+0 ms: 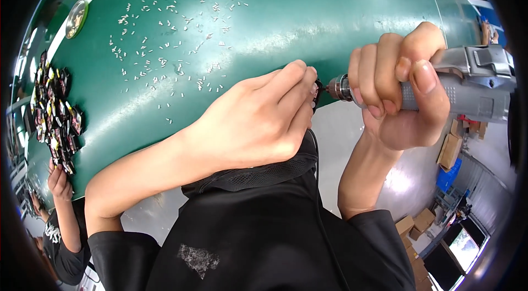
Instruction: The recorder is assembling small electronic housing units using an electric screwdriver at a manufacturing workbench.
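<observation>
My right hand [404,79] is wrapped round a grey power screwdriver [467,84], its metal nose and thin bit pointing left. The bit's tip reaches a small dark part [315,94] at the fingertips of my left hand [258,115]. Those fingers are closed on the part and cover most of it, so its kind cannot be made out. Both hands are above the near edge of a green table [308,10]. Many tiny pale pieces [165,62] lie scattered on the table beyond my left hand.
A pile of small dark parts [55,109] with coloured bits stands at the table's left. Another person's hand [59,182] touches its near end. A round dish [76,18] sits at the far left. Cardboard boxes [422,220] and a blue bin [449,174] are on the floor at right.
</observation>
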`<state>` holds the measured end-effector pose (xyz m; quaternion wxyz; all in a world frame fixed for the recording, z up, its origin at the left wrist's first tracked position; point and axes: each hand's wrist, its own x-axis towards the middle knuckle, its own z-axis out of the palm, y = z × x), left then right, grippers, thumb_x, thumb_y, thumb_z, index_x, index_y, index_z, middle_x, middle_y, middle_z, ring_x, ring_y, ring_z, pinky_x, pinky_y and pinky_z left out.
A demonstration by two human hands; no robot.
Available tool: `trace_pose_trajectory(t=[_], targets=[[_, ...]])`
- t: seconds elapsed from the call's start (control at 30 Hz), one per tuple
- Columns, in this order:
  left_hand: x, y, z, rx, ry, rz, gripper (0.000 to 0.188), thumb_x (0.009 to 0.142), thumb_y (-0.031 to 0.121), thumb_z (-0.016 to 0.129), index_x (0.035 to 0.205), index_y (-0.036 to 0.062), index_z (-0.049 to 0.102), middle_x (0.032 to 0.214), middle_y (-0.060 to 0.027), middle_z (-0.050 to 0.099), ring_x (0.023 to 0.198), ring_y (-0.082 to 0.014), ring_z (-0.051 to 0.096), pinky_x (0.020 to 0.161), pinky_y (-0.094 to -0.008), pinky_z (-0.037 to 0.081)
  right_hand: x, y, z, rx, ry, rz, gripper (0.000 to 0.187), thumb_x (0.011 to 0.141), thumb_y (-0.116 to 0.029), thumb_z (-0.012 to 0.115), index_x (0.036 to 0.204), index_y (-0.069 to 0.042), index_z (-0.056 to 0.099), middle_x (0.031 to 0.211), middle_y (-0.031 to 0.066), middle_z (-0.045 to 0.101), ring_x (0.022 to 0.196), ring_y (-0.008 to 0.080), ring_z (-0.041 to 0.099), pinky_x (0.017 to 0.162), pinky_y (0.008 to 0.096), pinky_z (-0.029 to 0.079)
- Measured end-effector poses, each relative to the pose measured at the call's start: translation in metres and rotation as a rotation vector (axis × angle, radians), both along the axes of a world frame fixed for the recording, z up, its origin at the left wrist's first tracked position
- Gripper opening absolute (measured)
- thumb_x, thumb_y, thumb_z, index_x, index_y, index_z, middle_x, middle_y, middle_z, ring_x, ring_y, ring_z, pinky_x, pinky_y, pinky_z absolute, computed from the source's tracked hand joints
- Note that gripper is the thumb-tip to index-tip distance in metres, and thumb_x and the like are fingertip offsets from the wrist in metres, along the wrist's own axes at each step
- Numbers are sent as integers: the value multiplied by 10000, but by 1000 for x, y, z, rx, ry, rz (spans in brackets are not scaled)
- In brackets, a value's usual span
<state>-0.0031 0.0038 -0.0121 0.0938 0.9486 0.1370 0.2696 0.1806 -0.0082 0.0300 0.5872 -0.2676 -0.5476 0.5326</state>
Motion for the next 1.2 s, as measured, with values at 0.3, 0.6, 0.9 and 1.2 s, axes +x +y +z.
trace_pose_trajectory(t=[0.3, 0.6, 0.9, 1.2], targets=[[-25, -3, -2, 55, -36, -40, 298, 658, 130, 642, 846, -99, 610, 938, -188, 603, 935, -282, 577, 769, -332, 531, -5, 4, 1, 70, 237, 150, 211, 870, -198, 590, 898, -68, 427, 429, -48, 393, 314, 63, 357, 343, 195, 339], [-240, 10, 64, 107, 15, 1059, 364, 772, -2, 653, 1131, 8, 589, 1139, -146, 588, 1019, -304, 561, 891, -381, 446, 5, -8, -29, -85, 602, 20, 146, 889, -127, 514, 841, -75, 386, 455, -12, 370, 324, 72, 337, 366, 217, 343], [-334, 37, 51, 165, 167, 1335, 261, 896, 106, 534, 1123, -14, 584, 1157, -173, 592, 1119, -348, 518, 970, -416, 395, -11, -14, -43, -244, 704, -25, 104, 904, -127, 466, 860, -65, 394, 489, -12, 346, 359, 81, 322, 404, 246, 348], [-177, 60, 40, -41, 116, 794, 205, 782, 11, 658, 984, 17, 627, 989, -108, 599, 918, -279, 594, 771, -347, 496, -8, -15, -49, -297, 883, -37, 94, 913, -141, 457, 880, -62, 417, 494, -8, 356, 365, 91, 327, 430, 267, 357]])
